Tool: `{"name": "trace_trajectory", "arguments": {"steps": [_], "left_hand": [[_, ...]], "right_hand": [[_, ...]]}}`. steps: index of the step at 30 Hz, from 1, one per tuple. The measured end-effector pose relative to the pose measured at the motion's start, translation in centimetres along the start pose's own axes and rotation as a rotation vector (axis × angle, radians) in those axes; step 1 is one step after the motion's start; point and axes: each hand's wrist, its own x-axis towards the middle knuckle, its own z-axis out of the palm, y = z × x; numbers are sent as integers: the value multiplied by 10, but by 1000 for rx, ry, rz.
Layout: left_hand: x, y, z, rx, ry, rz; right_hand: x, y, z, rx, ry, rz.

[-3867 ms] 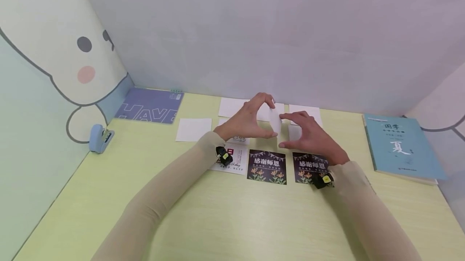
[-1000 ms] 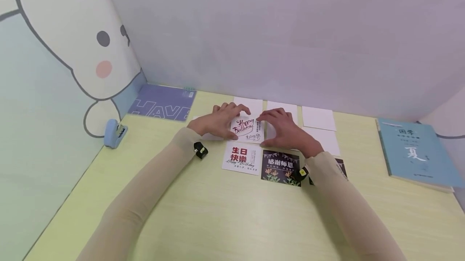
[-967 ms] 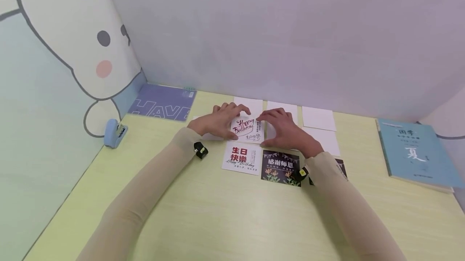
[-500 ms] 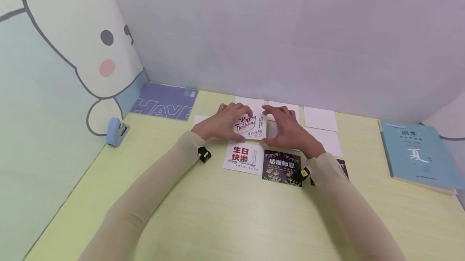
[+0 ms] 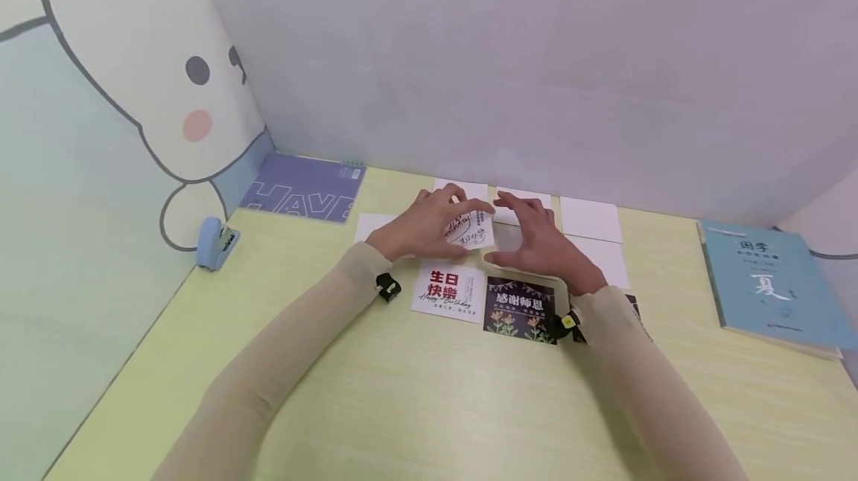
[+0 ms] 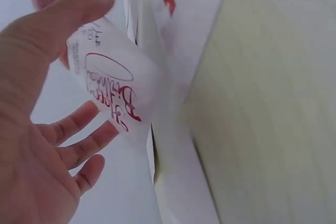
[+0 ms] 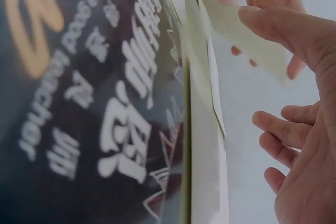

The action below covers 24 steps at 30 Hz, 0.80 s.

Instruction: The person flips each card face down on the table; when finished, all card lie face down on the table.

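Observation:
In the head view, my left hand pinches a white "Happy Birthday" card between thumb and fingers. The card is raised and tilted; the left wrist view shows its printed face with red lettering. My right hand is just right of it, thumb and fingers spread with a gap between them. In the right wrist view, the right thumb appears close to the card's back; whether it touches is unclear. In front lie a red-lettered white birthday card and a dark flowered card. Another dark card is mostly behind the right wrist.
Several blank white cards, including a back-right one, lie around the hands. A purple notebook and a blue stapler are at the left. A blue book lies at the right. A wall stands behind.
Earlier, a white card held upright between both hands was laid down in the middle spot. Since then, the birthday card has tilted up, left fingers reaching across it; the right hand has drawn slightly away.

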Motion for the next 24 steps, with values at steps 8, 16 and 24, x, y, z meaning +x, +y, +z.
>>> {"name": "trace_trajectory", "arguments": {"steps": [8, 16, 24], "left_hand": [[-3, -1, -4, -178, 98, 59], [-5, -7, -6, -324, 187, 104], [-7, -12, -8, -397, 188, 109]], "right_hand": [[-1, 1, 2, 50, -22, 2], [7, -6, 4, 103, -32, -33], [8, -7, 4, 84, -45, -24]]}}
